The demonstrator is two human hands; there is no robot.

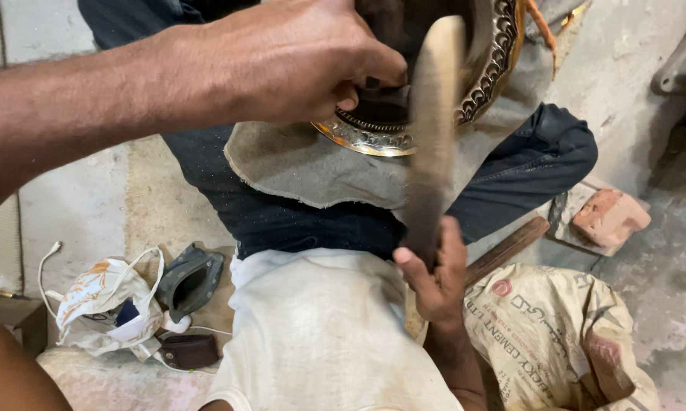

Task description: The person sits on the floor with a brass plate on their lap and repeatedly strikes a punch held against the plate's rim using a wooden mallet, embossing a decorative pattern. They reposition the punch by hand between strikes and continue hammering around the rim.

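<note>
The left hand clamps the ornate metal piece against the grey cloth on the lap. The right hand grips a blurred, seemingly wooden stick, fingers closed.

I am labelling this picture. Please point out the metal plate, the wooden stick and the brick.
metal plate (pixel 370 141), head view, on its embossed rim below the left hand.
wooden stick (pixel 433 114), head view, on the blurred middle of its shaft.
brick (pixel 609 217), head view, on its top face.

Left of the lap cloth, bare floor lies open; a crumpled bag blocks lower left, a brick and sack crowd the right.
</note>
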